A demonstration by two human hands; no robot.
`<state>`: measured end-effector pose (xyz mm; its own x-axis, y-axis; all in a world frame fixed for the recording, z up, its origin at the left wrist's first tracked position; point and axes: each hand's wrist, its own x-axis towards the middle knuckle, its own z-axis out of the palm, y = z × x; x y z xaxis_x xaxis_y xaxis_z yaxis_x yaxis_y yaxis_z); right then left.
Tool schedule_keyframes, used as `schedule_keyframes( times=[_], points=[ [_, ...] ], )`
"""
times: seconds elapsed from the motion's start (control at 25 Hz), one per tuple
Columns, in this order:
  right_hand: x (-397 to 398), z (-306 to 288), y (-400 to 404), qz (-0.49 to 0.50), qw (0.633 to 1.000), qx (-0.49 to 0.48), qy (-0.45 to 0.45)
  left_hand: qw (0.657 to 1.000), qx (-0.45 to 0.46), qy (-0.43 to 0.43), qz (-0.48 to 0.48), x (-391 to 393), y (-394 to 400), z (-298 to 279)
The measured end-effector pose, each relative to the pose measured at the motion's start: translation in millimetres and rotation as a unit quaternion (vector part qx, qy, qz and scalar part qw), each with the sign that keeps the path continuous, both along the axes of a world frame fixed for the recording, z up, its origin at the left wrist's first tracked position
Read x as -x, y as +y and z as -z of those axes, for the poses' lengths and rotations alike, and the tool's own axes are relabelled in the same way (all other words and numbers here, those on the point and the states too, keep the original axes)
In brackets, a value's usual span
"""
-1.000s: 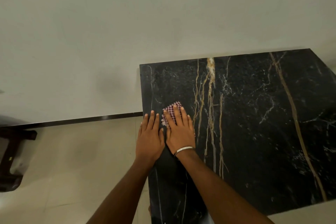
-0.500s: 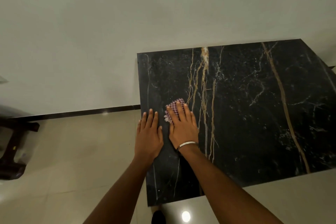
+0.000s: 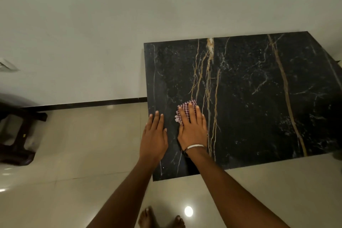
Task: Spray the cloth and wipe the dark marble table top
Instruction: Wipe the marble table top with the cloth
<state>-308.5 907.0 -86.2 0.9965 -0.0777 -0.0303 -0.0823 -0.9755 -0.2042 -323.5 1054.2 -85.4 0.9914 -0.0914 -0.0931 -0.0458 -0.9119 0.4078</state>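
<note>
Compared with a second ago, the view has tilted down: the table top's near edge and the floor (image 3: pixel 77 153) below it now show, along with two bare feet (image 3: pixel 148 218) and a bright light glare on the tiles. Both hands have slid a little rightward across the marble, the right one more, so a dark gap has opened between them where before they lay side by side.

At far left a dark stool (image 3: pixel 16 135) stands on the floor by the wall (image 3: pixel 111 24), well apart from the table.

The left hand (image 3: pixel 154 139) lies flat with straight fingers, holding nothing, at the table's left edge; its outer side overhangs the floor.

Just to its right, the right hand (image 3: pixel 193 129), with a metal bangle (image 3: pixel 195 146) on the wrist, presses flat on the cloth (image 3: pixel 185 108). The fingers are straight, not curled round it. The checked cloth peeks out past the fingertips and by the thumb, lying on the table top (image 3: pixel 259 107) near the left side, just left of the gold veins.

To the right of the hands, the marble stretches bare to its far edge against the wall and to the right corner.
</note>
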Motion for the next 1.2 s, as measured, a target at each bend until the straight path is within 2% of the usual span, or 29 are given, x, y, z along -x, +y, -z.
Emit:
schedule_keyframes(
  times=[0.08,0.24,0.48,0.68,0.88,1.08,1.2],
  points=[
    [11,0,15,0.008,1.0,-0.005,-0.003,1.0,-0.006,-0.002,0.005,3,-1,1],
    [34,4,18,-0.07,0.998,0.004,-0.005,1.0,-0.008,0.013,0.026,10,2,1],
    [53,-1,20,0.039,0.999,0.008,0.007,0.999,0.008,0.006,0.041,32,6,-1],
    [84,3,28,-0.032,0.999,0.008,-0.005,0.998,-0.008,0.009,0.065,47,13,-2],
    [89,0,33,0.062,0.998,0.005,0.009,0.998,-0.012,0.012,0.064,62,19,3],
    [113,6,53,-0.011,1.0,0.017,0.011,0.996,-0.024,0.028,0.087,77,26,4],
    [115,1,43,0.023,1.0,0.015,0.016,0.996,-0.02,0.03,0.087,86,34,2]
  ],
)
